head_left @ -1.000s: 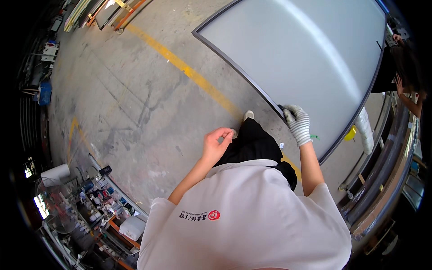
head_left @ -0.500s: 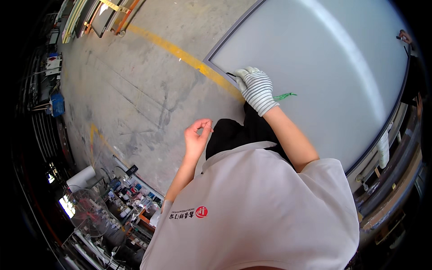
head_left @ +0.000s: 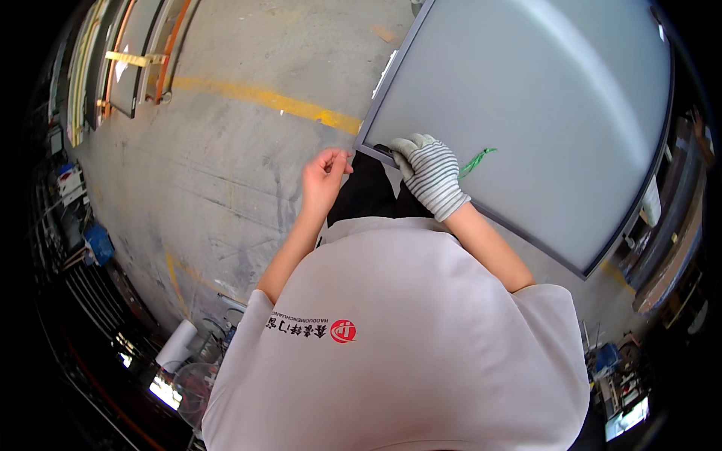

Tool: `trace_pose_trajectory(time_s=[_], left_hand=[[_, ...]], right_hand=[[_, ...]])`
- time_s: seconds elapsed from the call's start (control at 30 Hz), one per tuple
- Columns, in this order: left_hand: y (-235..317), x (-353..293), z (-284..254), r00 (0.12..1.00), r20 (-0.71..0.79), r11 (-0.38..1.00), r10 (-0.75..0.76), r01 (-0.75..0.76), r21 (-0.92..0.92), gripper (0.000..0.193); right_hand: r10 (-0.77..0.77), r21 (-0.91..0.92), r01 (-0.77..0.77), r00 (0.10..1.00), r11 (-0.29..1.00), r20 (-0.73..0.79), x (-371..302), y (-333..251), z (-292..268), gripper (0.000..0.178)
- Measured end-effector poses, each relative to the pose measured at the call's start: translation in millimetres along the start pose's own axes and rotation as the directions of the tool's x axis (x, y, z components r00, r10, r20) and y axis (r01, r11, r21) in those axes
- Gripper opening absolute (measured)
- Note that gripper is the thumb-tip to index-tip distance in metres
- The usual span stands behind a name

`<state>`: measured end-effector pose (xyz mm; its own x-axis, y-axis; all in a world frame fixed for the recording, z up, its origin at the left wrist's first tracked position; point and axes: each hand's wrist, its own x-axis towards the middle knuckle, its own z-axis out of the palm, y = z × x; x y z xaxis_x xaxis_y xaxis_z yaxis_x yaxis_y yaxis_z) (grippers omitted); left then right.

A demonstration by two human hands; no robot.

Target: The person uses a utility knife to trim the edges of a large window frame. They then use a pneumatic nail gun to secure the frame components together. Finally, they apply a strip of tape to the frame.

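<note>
A large grey frosted glass panel point(head_left: 519, 113) in a dark grey frame point(head_left: 402, 64) spreads ahead of me and to the right. My right hand point(head_left: 432, 169), in a white glove with dark stripes, is closed at the near edge of the frame by its corner. A small black object point(head_left: 383, 149) sticks out of its fingers over the frame; its kind is unclear. Green string point(head_left: 477, 161) lies on the glass beside the glove. My left hand point(head_left: 326, 174), bare, is held just left of the corner, fingers curled in a pinch; anything inside is hidden.
Beyond the grey floor point(head_left: 226, 150) and its yellow line point(head_left: 256, 93), a rack of upright panels point(head_left: 124, 56) stands at the far left. A white roll point(head_left: 177, 344) and a fan point(head_left: 197, 387) are at the lower left. Long wrapped profiles point(head_left: 669, 255) lie at the right.
The view has turned, and the panel's near corner sits lower in it. My left hand is closer to that corner. A co-worker's hand at the panel's far right is out of sight.
</note>
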<state>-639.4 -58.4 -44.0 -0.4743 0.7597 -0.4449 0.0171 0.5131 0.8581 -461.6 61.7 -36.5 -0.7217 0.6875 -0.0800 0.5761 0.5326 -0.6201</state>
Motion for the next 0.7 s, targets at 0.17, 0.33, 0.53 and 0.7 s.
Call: trace_pose_trajectory(time_s=[0.17, 0.33, 0.53, 0.7], left_hand=[[10.8, 50.5, -25.1, 0.983, 0.184, 1.000, 0.009, -0.014, 0.027, 0.016], [24.7, 69.7, -39.2, 0.953, 0.259, 0.966, 0.156, -0.202, 0.159, 0.009], [58.0, 66.8, -30.9, 0.604, 0.496, 0.563, 0.624, -0.788, 0.251, 0.015], [51.7, 50.2, 2.2, 0.344, 0.765, 0.130, 0.544, -0.936, 0.328, 0.032]], right_hand=[[0.206, 0.312, -0.163, 0.972, 0.936, -0.111, -0.1, -25.0, -3.1, 0.012], [0.226, 0.068, -0.219, 0.967, 0.973, -0.120, -3.5, -27.4, -1.7, 0.009], [0.394, 0.563, -0.278, 0.915, 0.779, -0.093, -8.7, -17.2, -24.7, 0.012], [0.603, 0.504, -0.453, 0.777, 0.735, -0.181, -51.1, 20.0, -50.3, 0.013]])
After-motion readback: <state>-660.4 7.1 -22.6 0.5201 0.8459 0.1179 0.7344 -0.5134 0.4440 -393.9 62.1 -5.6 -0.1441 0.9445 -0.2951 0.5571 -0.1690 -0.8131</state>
